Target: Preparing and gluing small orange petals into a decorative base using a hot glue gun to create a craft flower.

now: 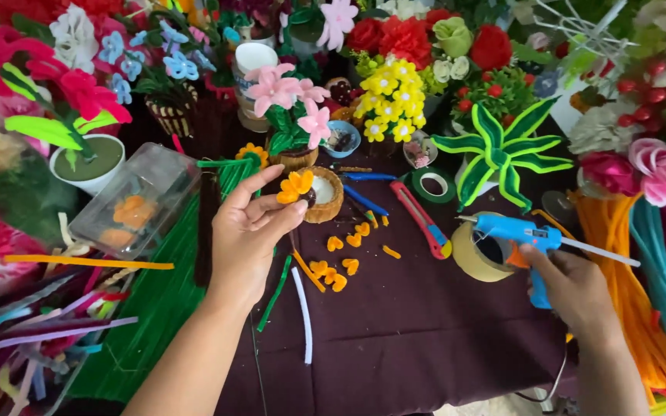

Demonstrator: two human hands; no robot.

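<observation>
Above the dark cloth (425, 323), the right hand's (572, 289) glue gun (514, 235) points left.

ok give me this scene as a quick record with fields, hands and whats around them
left hand: pinches an orange pipe-cleaner flower
right hand: grips a blue glue gun, nozzle pointing left
between hands: loose orange petals, red utility knife
surface: dark purple cloth
near glue gun: tape roll

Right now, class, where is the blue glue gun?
In the head view, the blue glue gun is in the right hand, right of centre, its nozzle over the tape roll.
</observation>
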